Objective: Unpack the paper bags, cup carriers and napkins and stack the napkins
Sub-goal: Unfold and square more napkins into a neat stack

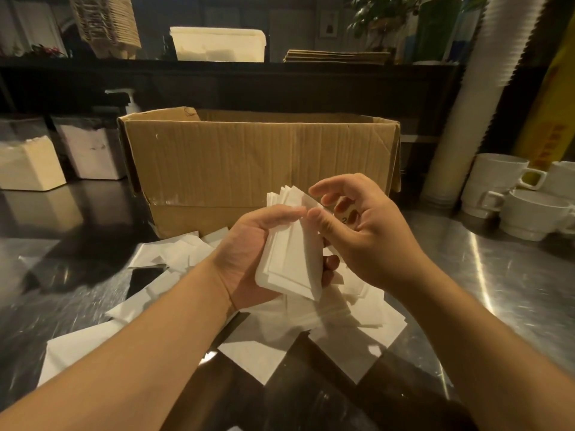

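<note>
My left hand (249, 259) grips a small stack of white napkins (291, 250), held upright above the steel counter. My right hand (357, 228) hovers just right of the stack with its fingers loosely curled; its thumb tip touches the stack's upper edge. Loose white napkins (311, 331) lie scattered on the counter under both hands. Behind them stands an open brown cardboard box (258, 163); its inside is hidden. On the shelf behind are a leaning pile of cup carriers (105, 23), a white napkin stack (219, 45) and flat brown paper bags (336, 56).
White cups (504, 188) stand stacked at the right, beside a tall column of paper cups (479, 98). Two tubs of white powder (29, 164) and a pump bottle (132, 102) sit at the left. A dark phone (144, 279) lies among the napkins.
</note>
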`<control>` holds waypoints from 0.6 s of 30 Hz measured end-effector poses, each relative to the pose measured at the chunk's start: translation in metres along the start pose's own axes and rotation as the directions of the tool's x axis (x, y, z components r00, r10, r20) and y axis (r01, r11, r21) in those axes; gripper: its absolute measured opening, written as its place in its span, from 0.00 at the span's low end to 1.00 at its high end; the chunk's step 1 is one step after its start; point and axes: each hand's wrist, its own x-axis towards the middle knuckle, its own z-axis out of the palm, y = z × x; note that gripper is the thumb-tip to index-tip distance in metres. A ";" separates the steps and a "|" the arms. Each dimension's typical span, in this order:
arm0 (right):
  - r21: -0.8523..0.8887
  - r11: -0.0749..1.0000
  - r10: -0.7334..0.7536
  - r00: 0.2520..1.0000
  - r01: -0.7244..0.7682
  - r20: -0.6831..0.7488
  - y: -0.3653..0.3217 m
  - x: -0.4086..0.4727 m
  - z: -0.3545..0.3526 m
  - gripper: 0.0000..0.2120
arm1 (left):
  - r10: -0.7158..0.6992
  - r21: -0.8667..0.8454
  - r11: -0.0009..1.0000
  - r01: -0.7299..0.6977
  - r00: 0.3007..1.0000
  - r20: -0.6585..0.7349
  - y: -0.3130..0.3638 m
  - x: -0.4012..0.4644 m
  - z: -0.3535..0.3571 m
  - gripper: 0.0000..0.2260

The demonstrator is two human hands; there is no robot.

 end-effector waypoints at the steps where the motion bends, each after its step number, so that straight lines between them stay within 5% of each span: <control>1: -0.004 1.000 -0.025 1.000 0.025 0.009 -0.001 0.000 -0.001 0.07 | 0.013 -0.020 1.000 -0.014 1.000 -0.013 0.000 0.001 -0.001 0.23; 9: -0.167 0.967 -0.142 0.950 0.193 0.278 -0.001 -0.005 0.001 0.13 | 0.051 -0.166 0.984 -0.069 0.993 -0.108 0.003 0.002 0.003 0.16; 18: -0.110 0.974 -0.170 0.961 0.197 0.220 0.000 -0.005 0.001 0.12 | 0.022 -0.145 0.989 -0.029 0.999 -0.048 0.005 0.001 0.004 0.17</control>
